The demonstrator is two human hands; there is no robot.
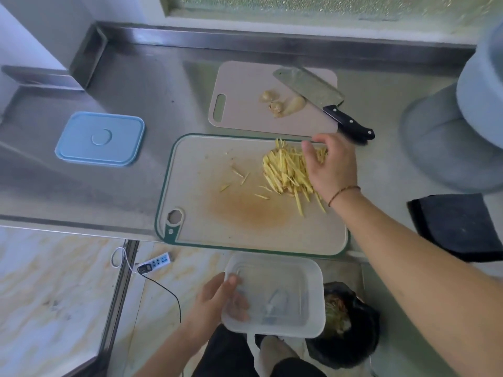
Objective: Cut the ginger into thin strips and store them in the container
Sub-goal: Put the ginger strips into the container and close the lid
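yellow ginger strips (285, 170), blue lid (100, 138)

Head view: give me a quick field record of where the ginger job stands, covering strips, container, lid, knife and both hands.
ginger strips: piled on the green-rimmed cutting board, a few strays beside the pile
right hand: fingers resting on the pile, apparently gathering it
container: clear, no strips in it, held below the board's near edge
left hand: grips the container's left rim
blue lid: off, lying on the steel counter
knife: set down on the smaller board
uncut ginger pieces: on the smaller board beside the blade
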